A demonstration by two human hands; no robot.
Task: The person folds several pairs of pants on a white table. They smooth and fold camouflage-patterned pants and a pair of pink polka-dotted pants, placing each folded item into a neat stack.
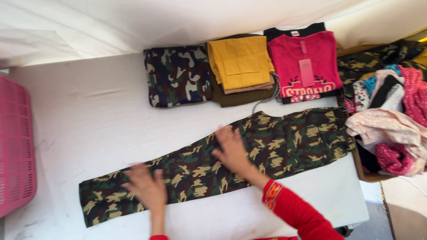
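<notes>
Head view: the left hand [147,186] was laid flat, fingers spread, on the lower leg of the camouflage trousers [213,162], nothing being gripped. The right hand [231,149], likewise open and pressed palm down, was placed on the trousers near the knee. The trousers were stretched out on the white table [89,111]. Just beyond the trousers, a folded camouflage garment [177,75], a mustard folded piece [240,62] and a pink shirt [307,66] were lined up. At the trousers' waist end a heap of mixed clothes [391,120] was piled; well off the cuff end a pink basket [15,146] was seen.
</notes>
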